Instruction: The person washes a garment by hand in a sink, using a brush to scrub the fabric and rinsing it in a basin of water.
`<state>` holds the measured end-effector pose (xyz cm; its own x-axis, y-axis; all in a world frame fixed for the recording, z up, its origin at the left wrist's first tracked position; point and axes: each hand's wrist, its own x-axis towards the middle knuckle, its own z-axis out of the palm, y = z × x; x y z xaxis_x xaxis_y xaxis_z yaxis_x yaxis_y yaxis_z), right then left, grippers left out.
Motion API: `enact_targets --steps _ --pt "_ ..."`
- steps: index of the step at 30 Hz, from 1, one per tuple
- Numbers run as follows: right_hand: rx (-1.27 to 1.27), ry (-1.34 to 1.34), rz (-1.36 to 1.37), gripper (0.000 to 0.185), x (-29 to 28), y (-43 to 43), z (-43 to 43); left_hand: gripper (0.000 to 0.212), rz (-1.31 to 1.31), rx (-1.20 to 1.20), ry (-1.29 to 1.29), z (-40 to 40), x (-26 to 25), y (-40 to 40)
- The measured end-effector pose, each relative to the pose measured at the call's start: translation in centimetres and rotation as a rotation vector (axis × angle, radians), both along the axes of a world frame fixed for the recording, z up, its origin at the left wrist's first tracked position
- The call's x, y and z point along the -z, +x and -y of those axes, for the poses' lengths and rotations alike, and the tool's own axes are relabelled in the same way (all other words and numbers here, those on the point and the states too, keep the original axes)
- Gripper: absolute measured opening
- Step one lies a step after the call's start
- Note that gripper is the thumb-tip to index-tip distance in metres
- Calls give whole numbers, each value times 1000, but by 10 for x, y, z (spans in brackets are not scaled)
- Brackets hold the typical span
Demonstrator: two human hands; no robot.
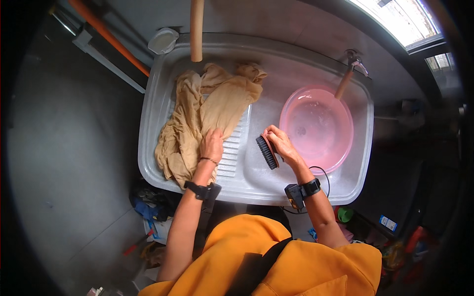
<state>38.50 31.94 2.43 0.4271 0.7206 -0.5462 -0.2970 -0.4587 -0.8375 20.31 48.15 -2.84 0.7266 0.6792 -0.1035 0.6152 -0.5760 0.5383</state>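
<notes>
A bunched tan cloth garment lies over the ribbed washboard on the left side of the grey laundry sink. My left hand grips a fold of it near its lower middle. In my right hand is a scrubbing brush with dark bristles and a reddish-brown back. Its bristles face left, toward the garment, and stay apart from it. Just right of that hand sits a round pink plastic basin in the sink's deeper part, seemingly with water inside.
A wall tap with a tan hose reaches over the basin's rim. Another tan pipe hangs above the sink's back left. A white dish sits on the back left corner. Below the front edge lie dark and blue cloths and a green container.
</notes>
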Motion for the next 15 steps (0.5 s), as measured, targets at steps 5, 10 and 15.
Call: enact_targets --steps 5,10,15 --pt "-116 21 18 17 2 19 9 12 377 -49 -1041 -20 -80 -45" --pt "-244 -97 155 22 14 32 17 14 -1 -26 -921 -29 -121 -143" --pt "-457 -187 434 33 16 30 2 15 -286 129 -562 -14 -125 -150"
